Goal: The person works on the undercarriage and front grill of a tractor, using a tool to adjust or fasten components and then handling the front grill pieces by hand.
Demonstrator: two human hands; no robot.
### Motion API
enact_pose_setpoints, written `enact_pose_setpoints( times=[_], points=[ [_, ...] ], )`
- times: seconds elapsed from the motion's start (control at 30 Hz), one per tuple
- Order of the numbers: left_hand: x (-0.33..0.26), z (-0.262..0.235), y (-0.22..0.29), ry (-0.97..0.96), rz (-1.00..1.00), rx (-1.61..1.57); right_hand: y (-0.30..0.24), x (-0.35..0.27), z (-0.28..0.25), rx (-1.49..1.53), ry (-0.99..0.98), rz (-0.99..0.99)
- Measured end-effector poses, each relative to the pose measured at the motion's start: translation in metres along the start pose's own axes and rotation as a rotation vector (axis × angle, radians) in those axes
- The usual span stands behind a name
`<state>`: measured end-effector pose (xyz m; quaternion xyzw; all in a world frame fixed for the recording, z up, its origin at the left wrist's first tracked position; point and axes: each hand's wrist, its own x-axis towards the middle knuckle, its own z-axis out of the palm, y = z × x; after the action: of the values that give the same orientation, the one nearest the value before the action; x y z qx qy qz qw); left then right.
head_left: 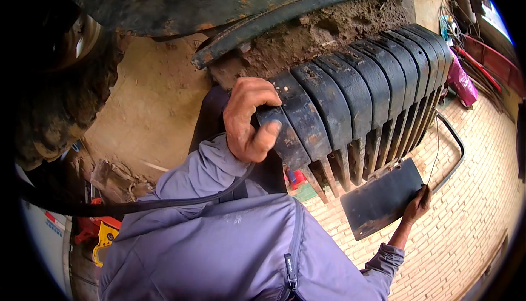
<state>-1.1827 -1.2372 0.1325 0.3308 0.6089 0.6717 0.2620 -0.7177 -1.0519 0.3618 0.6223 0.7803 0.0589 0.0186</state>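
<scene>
My left hand (249, 117) is curled over the near left end of a row of black metal weights (342, 90), its fingers and thumb gripping the end block. The weights are slab-shaped, stand side by side and have narrow legs pointing down. Lower right, my right hand (418, 205) is closed at the edge of a dark rectangular plate (382, 198), which hangs tilted beside the legs. A thin wire or rod (436, 146) runs up from that hand toward the weights; how it is held I cannot make out. Across my left forearm lies a black cable (137, 206).
Behind the weights is a mud-caked ledge (329, 35) below a dark curved metal panel (235, 2). A large muddy tyre (60, 103) stands at left. A black bent bar or hose (459, 139) loops past the right hand over brick paving (471, 208). A pink bag (462, 81) sits far right.
</scene>
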Motion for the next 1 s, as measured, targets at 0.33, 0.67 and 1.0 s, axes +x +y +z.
enact_pose_setpoints(
  times=[0.33,0.67,1.0],
  points=[
    [-0.003,0.007,-0.003,0.079,-0.023,-0.083,0.001,0.002,0.002,0.078,0.009,0.012],
    [-0.002,0.010,0.004,0.116,-0.083,-0.073,-0.001,-0.001,0.003,0.072,0.040,0.027],
    [0.002,0.011,0.005,0.091,-0.049,-0.050,0.011,0.001,0.007,0.219,0.050,0.038]
  ],
)
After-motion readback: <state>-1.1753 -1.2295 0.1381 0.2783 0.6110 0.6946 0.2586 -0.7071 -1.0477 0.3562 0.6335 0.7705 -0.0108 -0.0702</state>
